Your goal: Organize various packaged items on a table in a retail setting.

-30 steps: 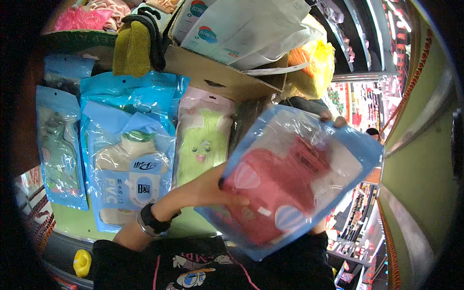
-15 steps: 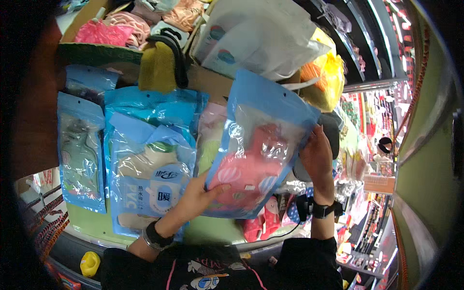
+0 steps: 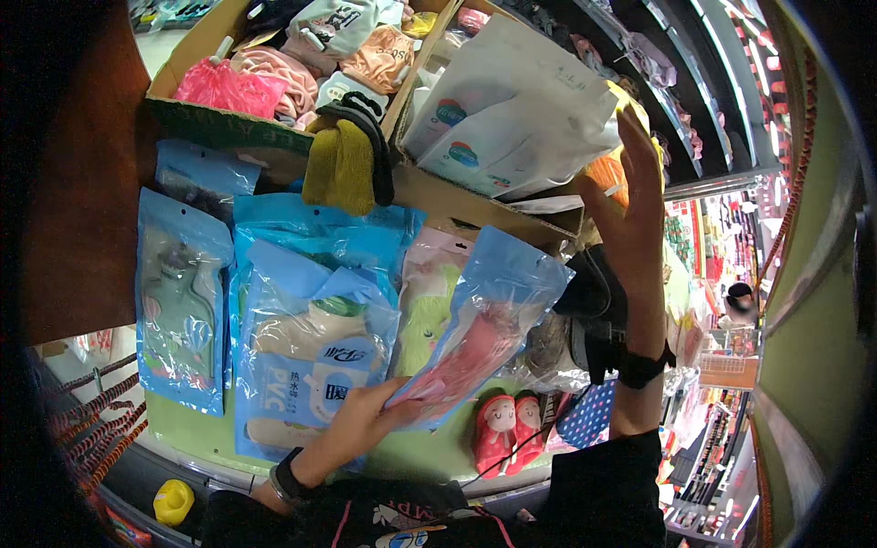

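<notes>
My left hand (image 3: 370, 416) grips the lower left corner of a blue-edged clear pouch with a red hot-water bottle (image 3: 470, 352) inside. The pouch is tilted, and its right side is free. My right hand (image 3: 630, 187) is raised with fingers apart, beside a white plastic bag (image 3: 521, 96) at the back; it holds nothing. Left of the held pouch lie a pack with a cream hot-water bottle (image 3: 306, 342) and, farther left, one with a grey-green hot-water bottle (image 3: 178, 306). A pink pack with a green item (image 3: 425, 315) lies partly under the held pouch.
An open cardboard box (image 3: 224, 117) of folded clothes stands at the back left, with mustard knitwear (image 3: 338, 169) over its edge. Red doll-faced items (image 3: 500, 429) and a blue dotted item (image 3: 586, 413) lie near the front of the green table (image 3: 187, 429). Shelves (image 3: 713, 100) rise on the right.
My right hand has let go of the pouch and moved up and away toward the back. The pouch has dropped lower and tilted in my left hand. The view has shifted slightly.
</notes>
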`<action>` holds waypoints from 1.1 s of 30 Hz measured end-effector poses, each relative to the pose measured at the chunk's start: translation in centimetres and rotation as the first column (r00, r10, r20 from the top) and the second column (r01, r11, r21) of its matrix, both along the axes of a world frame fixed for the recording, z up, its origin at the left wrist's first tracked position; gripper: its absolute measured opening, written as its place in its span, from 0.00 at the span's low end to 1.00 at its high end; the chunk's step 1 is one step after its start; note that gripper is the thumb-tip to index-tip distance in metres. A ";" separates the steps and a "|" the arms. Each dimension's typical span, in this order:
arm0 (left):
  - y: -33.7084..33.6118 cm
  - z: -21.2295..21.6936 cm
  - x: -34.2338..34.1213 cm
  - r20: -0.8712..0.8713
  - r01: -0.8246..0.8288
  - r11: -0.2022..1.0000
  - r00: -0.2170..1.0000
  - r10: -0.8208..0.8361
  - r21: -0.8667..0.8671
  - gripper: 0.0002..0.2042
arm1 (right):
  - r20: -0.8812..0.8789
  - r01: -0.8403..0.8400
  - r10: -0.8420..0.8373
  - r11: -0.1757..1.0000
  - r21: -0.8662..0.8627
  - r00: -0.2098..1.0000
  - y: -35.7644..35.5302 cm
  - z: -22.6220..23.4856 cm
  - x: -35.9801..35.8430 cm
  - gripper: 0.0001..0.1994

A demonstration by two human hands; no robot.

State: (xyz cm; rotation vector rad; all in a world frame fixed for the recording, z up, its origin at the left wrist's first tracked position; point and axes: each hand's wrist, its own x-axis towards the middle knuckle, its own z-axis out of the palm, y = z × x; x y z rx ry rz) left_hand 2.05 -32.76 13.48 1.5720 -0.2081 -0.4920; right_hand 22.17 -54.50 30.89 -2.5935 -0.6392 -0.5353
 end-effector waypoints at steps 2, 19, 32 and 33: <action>0.0 -0.6 0.0 -0.064 0.004 0.998 0.998 -0.007 -0.058 0.15 | 0.111 -0.115 0.104 0.989 0.091 0.988 1.4 0.3 1.5 0.32; 1.8 -1.9 1.1 -0.106 0.163 0.984 0.982 -0.156 0.065 0.16 | 0.192 -0.264 0.276 0.961 -0.085 0.942 2.3 -1.6 0.4 0.16; 2.0 -0.9 0.1 -0.012 0.099 0.990 0.995 -0.098 0.103 0.17 | 0.052 -0.111 0.117 0.989 -0.094 0.992 2.4 -1.1 -3.0 0.23; 2.5 -1.4 -0.8 -0.012 0.107 0.988 0.994 -0.106 0.109 0.17 | -0.008 -0.045 0.045 0.989 -0.142 0.999 2.6 -0.8 -4.3 0.26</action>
